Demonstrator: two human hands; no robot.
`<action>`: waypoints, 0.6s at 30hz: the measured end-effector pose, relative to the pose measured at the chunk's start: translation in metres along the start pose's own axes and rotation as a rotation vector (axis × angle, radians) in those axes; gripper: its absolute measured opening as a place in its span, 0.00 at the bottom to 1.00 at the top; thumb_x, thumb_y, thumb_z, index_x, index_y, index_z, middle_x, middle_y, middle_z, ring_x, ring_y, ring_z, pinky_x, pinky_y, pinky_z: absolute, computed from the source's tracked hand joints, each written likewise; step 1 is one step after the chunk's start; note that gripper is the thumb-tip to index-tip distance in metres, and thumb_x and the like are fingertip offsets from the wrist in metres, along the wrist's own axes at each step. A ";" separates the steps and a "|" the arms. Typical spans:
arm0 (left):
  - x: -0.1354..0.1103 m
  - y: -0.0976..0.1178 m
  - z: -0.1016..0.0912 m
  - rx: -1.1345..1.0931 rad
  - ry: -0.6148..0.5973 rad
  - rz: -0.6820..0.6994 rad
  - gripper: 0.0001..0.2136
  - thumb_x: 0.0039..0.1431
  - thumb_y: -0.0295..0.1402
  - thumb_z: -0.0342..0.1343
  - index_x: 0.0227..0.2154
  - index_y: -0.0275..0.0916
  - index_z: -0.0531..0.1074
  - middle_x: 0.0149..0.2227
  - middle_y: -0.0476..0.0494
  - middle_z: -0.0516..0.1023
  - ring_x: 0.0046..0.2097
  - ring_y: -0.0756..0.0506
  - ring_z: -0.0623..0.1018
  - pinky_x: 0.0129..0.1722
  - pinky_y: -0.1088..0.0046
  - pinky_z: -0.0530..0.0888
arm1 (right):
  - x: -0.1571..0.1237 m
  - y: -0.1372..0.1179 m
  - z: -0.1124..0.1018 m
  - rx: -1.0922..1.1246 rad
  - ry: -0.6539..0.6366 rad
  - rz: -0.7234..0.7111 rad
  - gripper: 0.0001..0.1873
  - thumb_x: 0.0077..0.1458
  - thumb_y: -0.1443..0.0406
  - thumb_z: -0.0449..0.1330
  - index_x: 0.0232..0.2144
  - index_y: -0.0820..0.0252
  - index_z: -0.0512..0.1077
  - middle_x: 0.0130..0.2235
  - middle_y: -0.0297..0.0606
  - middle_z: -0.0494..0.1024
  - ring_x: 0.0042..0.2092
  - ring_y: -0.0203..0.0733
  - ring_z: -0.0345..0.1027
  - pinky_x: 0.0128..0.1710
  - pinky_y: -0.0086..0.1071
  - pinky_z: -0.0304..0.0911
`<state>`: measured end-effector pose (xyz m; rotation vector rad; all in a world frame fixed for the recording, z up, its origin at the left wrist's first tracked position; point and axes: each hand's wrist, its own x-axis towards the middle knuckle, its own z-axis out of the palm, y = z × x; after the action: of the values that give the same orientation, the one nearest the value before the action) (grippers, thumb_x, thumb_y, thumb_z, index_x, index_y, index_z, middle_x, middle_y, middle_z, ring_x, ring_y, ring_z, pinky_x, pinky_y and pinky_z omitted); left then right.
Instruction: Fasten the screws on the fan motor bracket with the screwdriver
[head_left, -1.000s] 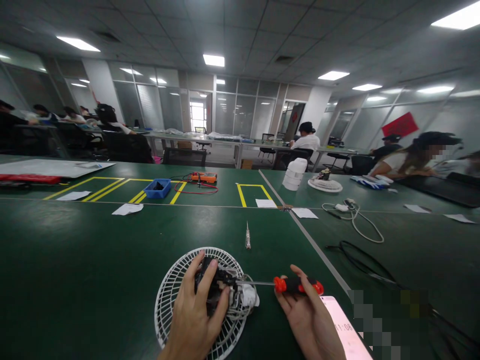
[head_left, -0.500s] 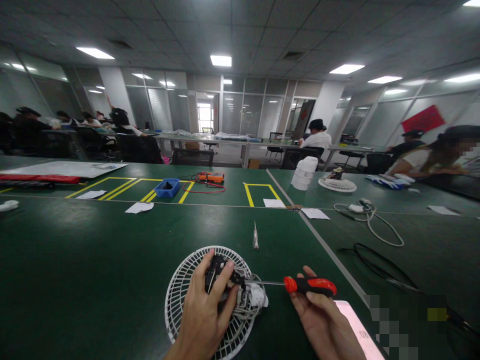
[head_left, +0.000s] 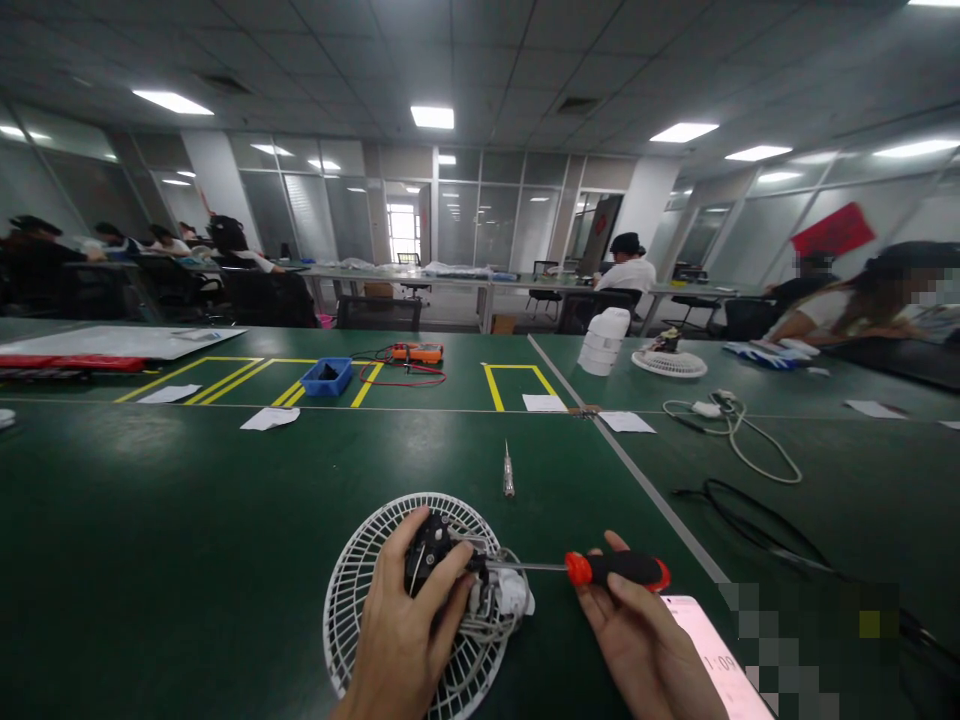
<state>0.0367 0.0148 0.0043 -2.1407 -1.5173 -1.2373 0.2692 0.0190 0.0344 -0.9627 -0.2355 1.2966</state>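
Note:
My left hand (head_left: 420,610) grips a black fan motor housing (head_left: 429,552) that rests on a round white fan grille (head_left: 346,590). A bundled pale cord with a white plug (head_left: 514,592) lies on the grille beside the motor. In my right hand (head_left: 637,625) is a red-and-black screwdriver (head_left: 622,570), held level between thumb and fingers. Its shaft points left and reaches the motor's side; the tip is hidden by the parts there. A small clear-handled screwdriver (head_left: 508,475) lies on the green table beyond the grille.
A lit phone (head_left: 712,650) lies by my right forearm. Farther off are a blue bin (head_left: 327,377), an orange multimeter (head_left: 418,353), a white cylindrical container (head_left: 604,342) and another fan grille (head_left: 669,364). A grey cable (head_left: 757,455) and black cable (head_left: 772,540) lie right. Co-workers sit beyond.
The screwdriver handle has rolled slightly in my right hand, its red side showing less. The motor housing has tilted a little under my left hand. The view has shifted slightly.

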 end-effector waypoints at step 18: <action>0.002 -0.001 -0.003 -0.015 -0.018 0.072 0.22 0.63 0.26 0.57 0.57 0.57 0.72 0.67 0.39 0.56 0.65 0.34 0.66 0.57 0.47 0.77 | 0.005 -0.002 -0.006 -0.010 0.018 0.024 0.43 0.30 0.64 0.79 0.52 0.52 0.72 0.43 0.38 0.82 0.48 0.49 0.76 0.49 0.41 0.72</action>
<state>0.0343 0.0152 0.0072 -2.2011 -1.4293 -1.2125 0.2759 0.0203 0.0298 -0.9882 -0.2170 1.3091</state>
